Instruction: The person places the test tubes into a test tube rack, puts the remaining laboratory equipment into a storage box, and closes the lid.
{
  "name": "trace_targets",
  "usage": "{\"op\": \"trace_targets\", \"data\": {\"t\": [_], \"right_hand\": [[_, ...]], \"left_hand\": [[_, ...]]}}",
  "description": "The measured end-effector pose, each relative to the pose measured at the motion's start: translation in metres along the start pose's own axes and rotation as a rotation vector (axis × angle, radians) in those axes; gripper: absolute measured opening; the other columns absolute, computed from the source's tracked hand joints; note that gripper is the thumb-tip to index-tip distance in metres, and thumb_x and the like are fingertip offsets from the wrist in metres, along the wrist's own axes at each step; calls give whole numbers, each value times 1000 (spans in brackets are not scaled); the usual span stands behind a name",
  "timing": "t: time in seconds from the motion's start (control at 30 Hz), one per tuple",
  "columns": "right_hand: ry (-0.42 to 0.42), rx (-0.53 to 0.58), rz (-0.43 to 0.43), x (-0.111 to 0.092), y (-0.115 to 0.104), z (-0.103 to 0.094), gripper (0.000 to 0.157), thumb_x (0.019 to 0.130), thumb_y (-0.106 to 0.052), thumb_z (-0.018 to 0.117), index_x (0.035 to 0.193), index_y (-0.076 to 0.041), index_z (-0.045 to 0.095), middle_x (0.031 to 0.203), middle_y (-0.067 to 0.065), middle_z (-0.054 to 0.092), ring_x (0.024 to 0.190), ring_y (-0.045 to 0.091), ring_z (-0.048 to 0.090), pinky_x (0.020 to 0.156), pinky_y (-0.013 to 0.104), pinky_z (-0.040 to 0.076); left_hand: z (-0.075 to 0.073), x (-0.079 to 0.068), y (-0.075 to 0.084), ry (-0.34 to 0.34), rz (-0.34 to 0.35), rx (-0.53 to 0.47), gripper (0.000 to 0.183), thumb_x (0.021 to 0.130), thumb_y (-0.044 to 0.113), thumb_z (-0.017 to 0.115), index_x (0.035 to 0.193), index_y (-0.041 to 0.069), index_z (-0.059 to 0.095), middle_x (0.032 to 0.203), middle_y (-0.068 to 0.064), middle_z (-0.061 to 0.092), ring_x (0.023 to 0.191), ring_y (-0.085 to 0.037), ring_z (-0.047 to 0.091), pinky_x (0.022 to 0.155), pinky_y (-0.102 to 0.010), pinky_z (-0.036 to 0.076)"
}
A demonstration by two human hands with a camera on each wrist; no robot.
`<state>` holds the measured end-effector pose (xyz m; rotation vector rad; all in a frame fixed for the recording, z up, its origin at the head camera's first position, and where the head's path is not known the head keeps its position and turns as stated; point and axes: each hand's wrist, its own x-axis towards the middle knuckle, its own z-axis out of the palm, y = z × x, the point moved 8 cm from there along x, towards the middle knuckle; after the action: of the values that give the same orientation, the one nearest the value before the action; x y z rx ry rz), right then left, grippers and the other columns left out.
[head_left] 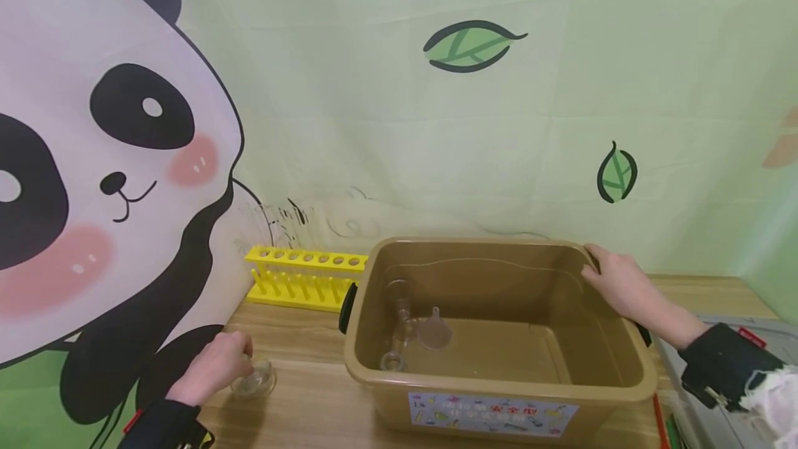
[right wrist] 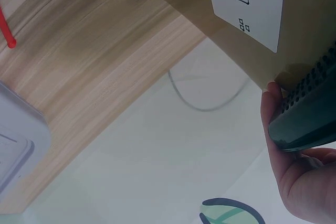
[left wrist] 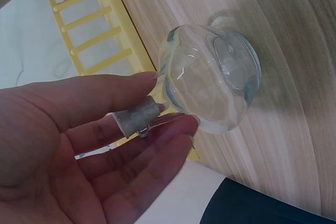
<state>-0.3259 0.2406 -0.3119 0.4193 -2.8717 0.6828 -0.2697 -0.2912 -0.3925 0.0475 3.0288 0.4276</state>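
Left of the brown tub, yellow rack ran out of sight behind it; glass vessel lay partly covered by the left hand; panda print was cut by the edge. Inside tub, clear pieces blurred together. On its front, label's pale lettering was unreadable. Right of tub, grey plastic piece was cropped.

Fingers grip a clear glass vessel near a yellow rack.
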Motion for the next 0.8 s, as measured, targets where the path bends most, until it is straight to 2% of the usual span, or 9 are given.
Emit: {"op": "trace_targets", "data": {"t": [0.2, 0.37, 0.57, 0.73, 0.8], "right_hand": [[1, 1, 1, 0, 0, 0, 38, 88, -5, 41, 117, 19, 39, 84, 23, 56, 62, 21, 53, 51, 35, 48], [5, -7, -1, 0, 0, 0, 37, 88, -5, 42, 116, 19, 40, 84, 24, 56, 63, 22, 53, 52, 36, 48], [3, 3, 4, 1, 1, 0, 37, 88, -6, 41, 116, 18, 39, 85, 24, 56, 64, 23, 55, 53, 36, 50], [-3, 15, 0, 1, 1, 0, 37, 88, -5, 41, 117, 18, 39, 84, 23, 56, 64, 22, 55, 52, 36, 50], [-4, 17, -1, 0, 1, 0, 37, 88, -5, 41, 117, 18, 38, 83, 23, 56, 63, 22, 55, 52, 36, 50]], "left_hand": [[0, 2, 0, 32, 33, 5, 13, 65, -4, 69, 68, 1, 58, 64, -3, 52, 58, -19, 47, 50, -32, 41], [-2, 3, 1, 50, 62, 1, 12, 62, -5, 67, 62, 3, 58, 59, 0, 49, 54, -18, 43, 46, -29, 36], [-4, 2, 3, 30, 59, -18, 11, 62, -5, 66, 60, 4, 60, 56, 1, 47, 52, -17, 40, 45, -27, 32], [-11, 2, 8, 10, 54, -34, 7, 66, -5, 67, 67, 1, 63, 61, -1, 52, 54, -17, 44, 47, -28, 37], [-15, 1, 12, 16, 65, -51, 8, 66, -6, 66, 65, 1, 63, 58, -1, 52, 51, -16, 44, 45, -27, 36]]}}
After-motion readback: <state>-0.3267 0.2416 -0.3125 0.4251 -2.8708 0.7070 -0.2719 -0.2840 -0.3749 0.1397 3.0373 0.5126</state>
